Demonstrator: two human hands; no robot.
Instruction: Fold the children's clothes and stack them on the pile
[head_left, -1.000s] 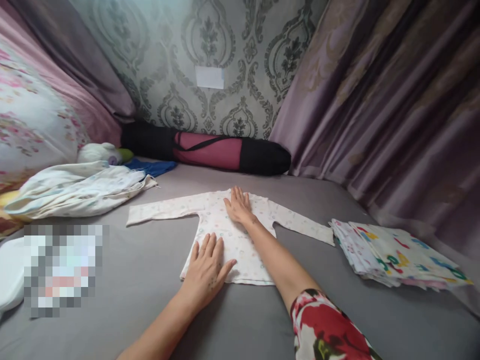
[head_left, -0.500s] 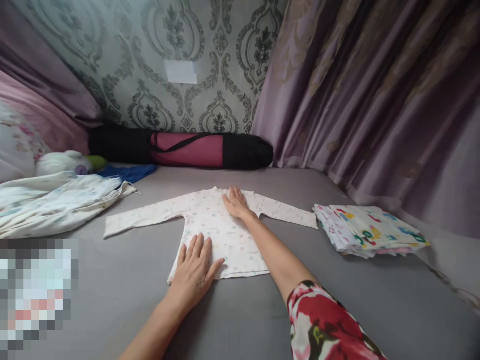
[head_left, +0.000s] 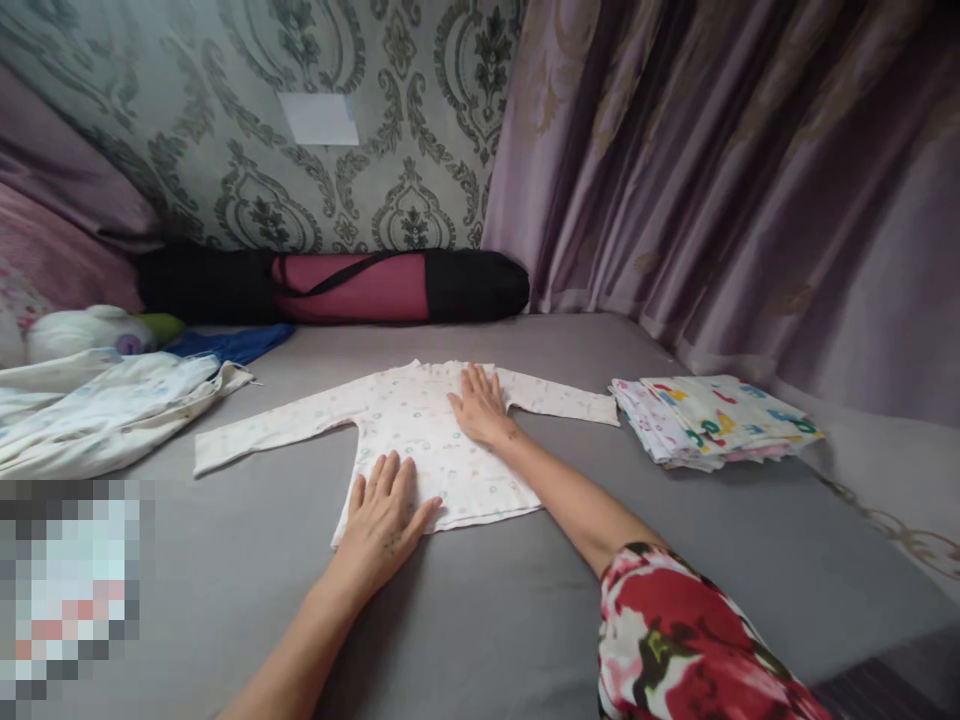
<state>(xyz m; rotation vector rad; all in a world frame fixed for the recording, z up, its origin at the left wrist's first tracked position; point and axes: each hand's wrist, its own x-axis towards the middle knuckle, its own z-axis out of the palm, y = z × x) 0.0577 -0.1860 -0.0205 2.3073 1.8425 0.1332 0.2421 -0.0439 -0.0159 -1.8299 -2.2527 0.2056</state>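
Observation:
A small white long-sleeved shirt [head_left: 420, 430] with a faint dotted print lies flat on the grey bedsheet [head_left: 510, 610], both sleeves spread out sideways. My left hand [head_left: 386, 520] rests palm down on its lower left hem, fingers apart. My right hand [head_left: 480, 405] lies flat on the upper right chest part, close to the neck opening and the right sleeve. Neither hand grips the cloth.
A stack of folded colourful printed cloths [head_left: 709, 418] lies at the right. A heap of unfolded pale clothes [head_left: 97, 410] and a soft toy [head_left: 82, 330] lie at the left. A black and maroon rolled bag [head_left: 337, 285] lies against the patterned wall. Purple curtains [head_left: 735, 180] hang at the right.
The view has swung to the right. My right hand slid a little down the shirt from the neckline; my left hand stays on the hem.

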